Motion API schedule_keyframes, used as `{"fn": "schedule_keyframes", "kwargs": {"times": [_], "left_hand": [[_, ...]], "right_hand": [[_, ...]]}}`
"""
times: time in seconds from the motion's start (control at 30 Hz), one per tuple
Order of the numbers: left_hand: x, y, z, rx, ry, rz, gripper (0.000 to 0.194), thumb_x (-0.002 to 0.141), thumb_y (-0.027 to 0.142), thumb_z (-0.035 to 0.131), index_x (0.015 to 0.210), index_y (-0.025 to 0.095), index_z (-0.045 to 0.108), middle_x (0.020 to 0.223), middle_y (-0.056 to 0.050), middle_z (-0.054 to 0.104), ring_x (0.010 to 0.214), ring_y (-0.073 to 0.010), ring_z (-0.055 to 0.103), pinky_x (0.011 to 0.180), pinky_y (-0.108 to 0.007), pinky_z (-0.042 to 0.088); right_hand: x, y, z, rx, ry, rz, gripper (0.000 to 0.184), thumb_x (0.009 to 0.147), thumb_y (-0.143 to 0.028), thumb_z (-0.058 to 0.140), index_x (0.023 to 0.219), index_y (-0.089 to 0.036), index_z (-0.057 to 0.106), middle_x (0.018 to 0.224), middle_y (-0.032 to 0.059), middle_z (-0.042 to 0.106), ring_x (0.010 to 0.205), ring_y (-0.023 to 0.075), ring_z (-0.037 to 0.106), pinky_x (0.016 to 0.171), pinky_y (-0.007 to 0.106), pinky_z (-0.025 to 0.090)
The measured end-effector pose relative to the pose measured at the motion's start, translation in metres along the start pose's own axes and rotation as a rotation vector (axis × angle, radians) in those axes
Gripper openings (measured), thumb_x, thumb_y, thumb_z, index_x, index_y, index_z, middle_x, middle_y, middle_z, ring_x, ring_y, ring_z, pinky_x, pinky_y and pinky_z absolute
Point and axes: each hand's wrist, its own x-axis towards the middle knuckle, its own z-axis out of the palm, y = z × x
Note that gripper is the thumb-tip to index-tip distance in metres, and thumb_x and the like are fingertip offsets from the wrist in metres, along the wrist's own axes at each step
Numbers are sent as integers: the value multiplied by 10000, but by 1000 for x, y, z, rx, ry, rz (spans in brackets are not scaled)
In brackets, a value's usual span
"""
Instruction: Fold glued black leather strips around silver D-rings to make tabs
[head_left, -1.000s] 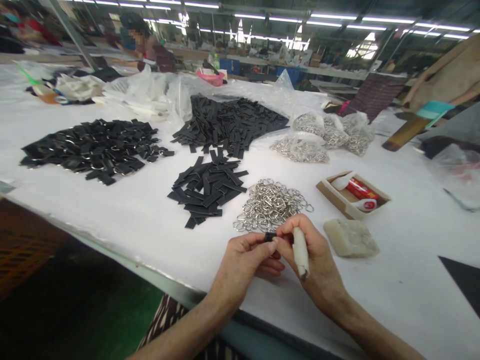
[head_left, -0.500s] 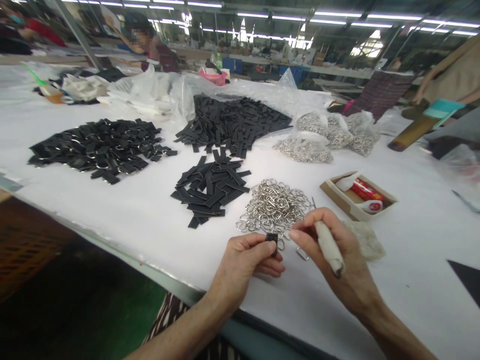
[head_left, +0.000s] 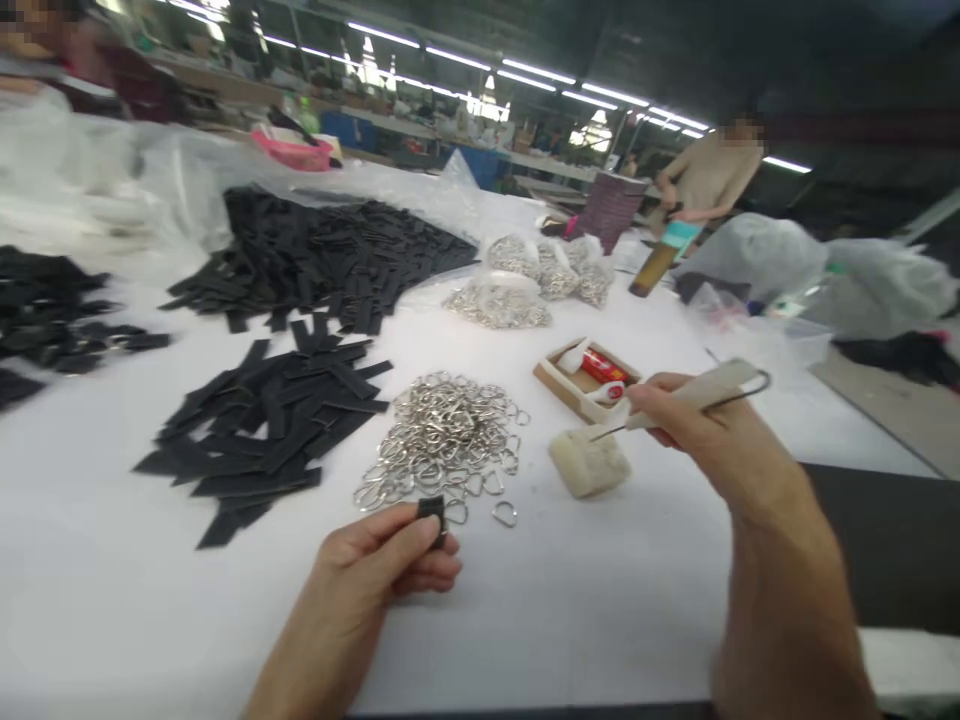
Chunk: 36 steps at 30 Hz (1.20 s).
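My left hand (head_left: 382, 565) is low at the table's front, pinching a small folded black strip (head_left: 433, 517) with a metal ring at it. My right hand (head_left: 682, 415) is shut on a white-wrapped tool handle (head_left: 701, 392), and a thin metal wire runs along it, hooked at the far end. The wire's point (head_left: 600, 435) hovers just above a lump of whitish wax or soap (head_left: 589, 462). A heap of silver D-rings (head_left: 439, 435) lies between my hands, with one loose D-ring (head_left: 505, 514) beside it. Black strips (head_left: 262, 430) lie in a loose pile to its left.
A larger black strip pile (head_left: 315, 260) and clear bags of rings (head_left: 499, 306) lie behind. A cardboard tray (head_left: 581, 382) holds a red tube. Plastic sacks (head_left: 757, 258) sit at right, and a co-worker (head_left: 712, 175) stands beyond the table.
The whole view has swung left. My right hand has moved away from my left, bringing the tool's point over the whitish lump. My left hand still holds the black strip.
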Motion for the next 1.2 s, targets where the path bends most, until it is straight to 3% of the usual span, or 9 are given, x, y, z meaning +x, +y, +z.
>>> {"fn": "schedule_keyframes", "kwargs": {"times": [0.2, 0.47, 0.8, 1.03, 1.2], "left_hand": [[7, 4, 4, 38, 63, -69, 247, 463, 196, 822, 647, 122, 676, 579, -72, 722, 469, -156, 651, 485, -191, 538], [13, -1, 3, 45, 22, -36, 199, 555, 209, 804, 679, 127, 672, 614, -72, 732, 491, -164, 667, 519, -213, 558], [13, -2, 7, 32, -24, -45, 202, 559, 229, 801, 681, 123, 679, 606, -69, 728, 474, -150, 653, 513, -211, 544], [10, 0, 7, 55, -98, -9, 147, 637, 251, 755, 664, 130, 677, 632, -65, 730, 503, -132, 652, 535, -196, 532], [6, -3, 7, 91, -187, 38, 122, 704, 246, 699, 687, 129, 667, 655, -50, 723, 535, -125, 652, 570, -207, 529]], "right_hand": [[5, 11, -5, -104, -191, -43, 284, 779, -424, 566, 632, -180, 578, 548, -39, 449, 557, 113, 412, 510, 250, 311], [7, 14, -2, -289, -261, 52, 211, 757, -392, 550, 667, -203, 579, 571, -40, 491, 570, 127, 453, 508, 251, 323], [10, 15, 6, -331, -307, 17, 196, 771, -374, 532, 665, -208, 543, 598, -42, 479, 592, 129, 453, 537, 250, 327], [2, 13, -5, -152, -238, -34, 282, 785, -428, 563, 632, -191, 540, 558, -37, 436, 559, 115, 395, 495, 244, 295], [-6, 7, 2, 284, -125, 84, 235, 732, -401, 649, 642, -191, 591, 544, -23, 457, 495, 94, 378, 435, 221, 288]]}}
